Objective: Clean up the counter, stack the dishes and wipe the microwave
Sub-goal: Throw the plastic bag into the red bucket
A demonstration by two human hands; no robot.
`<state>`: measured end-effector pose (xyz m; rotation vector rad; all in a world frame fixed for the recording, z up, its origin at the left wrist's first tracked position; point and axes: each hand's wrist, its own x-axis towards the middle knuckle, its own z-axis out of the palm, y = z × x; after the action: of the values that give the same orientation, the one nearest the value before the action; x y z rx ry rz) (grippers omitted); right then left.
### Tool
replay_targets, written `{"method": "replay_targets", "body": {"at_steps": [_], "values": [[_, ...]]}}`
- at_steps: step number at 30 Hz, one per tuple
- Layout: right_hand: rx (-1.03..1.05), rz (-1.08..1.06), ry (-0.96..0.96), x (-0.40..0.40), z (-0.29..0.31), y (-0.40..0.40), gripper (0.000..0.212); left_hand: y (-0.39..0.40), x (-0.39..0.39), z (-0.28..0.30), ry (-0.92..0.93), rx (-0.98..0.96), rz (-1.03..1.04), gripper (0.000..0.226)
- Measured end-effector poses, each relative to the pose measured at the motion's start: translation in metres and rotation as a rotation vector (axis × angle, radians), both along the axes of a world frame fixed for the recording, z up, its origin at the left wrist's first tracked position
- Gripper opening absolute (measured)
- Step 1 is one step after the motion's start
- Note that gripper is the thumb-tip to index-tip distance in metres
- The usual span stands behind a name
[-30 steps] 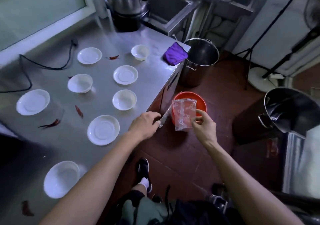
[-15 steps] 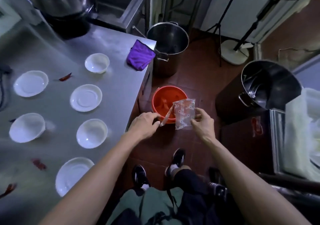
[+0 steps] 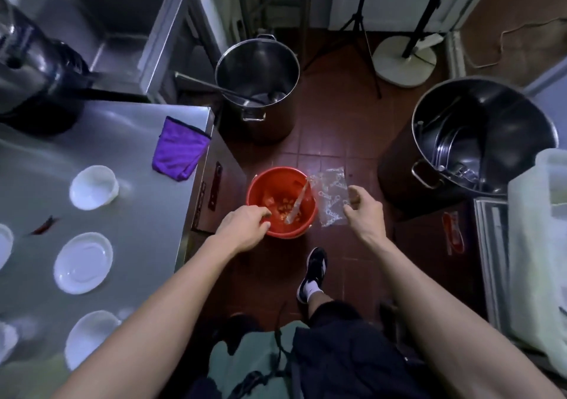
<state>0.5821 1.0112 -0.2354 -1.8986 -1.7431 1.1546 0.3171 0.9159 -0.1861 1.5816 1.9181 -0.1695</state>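
Red plastic catches the eye first: a bucket point(image 3: 280, 203) sits on the dark tiled floor just off the corner of the steel counter point(image 3: 144, 202), with orange scraps lying in its bottom. Both bare arms reach out over it. The left hand point(image 3: 244, 229) hangs above the bucket's near rim, fingers loosely curled, and I see nothing held in them. A thin clear strip point(image 3: 297, 203) slants across the bucket's mouth, apart from that hand. The right hand point(image 3: 363, 211) is just right of the bucket, thumb and fingers half spread; a clear printed wrapper point(image 3: 331, 199) shows beside its fingertips, and I cannot tell whether they touch it.

On the counter a purple cloth point(image 3: 179, 151) lies crumpled at the far corner by the edge. Nearer are white dishes: a bowl point(image 3: 93, 186), a plate point(image 3: 83, 262) and another bowl point(image 3: 90, 338), spread apart and unstacked. A red chilli point(image 3: 43, 226) lies between the first bowl and the plate.

Two steel pots stand on the floor, one point(image 3: 257, 88) beyond the bucket with a ladle in it, a larger one point(image 3: 481, 140) to the right.
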Motion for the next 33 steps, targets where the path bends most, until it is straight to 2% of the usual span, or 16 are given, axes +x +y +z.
{"method": "replay_targets", "body": {"at_steps": [10,16,21,33], "values": [[-0.119,0.049,-0.040,-0.011,-0.041,0.044,0.045,0.041,0.003,-0.038,-0.071,-0.106,0.063,0.038],[-0.167,0.024,-0.070,-0.025,-0.081,0.048,0.042,0.054,-0.011,-0.100,-0.184,-0.198,0.126,0.035],[-0.198,0.009,-0.104,-0.047,-0.135,0.047,0.040,0.065,-0.029,-0.164,-0.306,-0.274,0.309,0.030],[-0.259,0.049,-0.133,-0.108,-0.285,0.065,0.044,0.091,-0.065,-0.296,-0.363,-0.273,0.428,0.029]]}}
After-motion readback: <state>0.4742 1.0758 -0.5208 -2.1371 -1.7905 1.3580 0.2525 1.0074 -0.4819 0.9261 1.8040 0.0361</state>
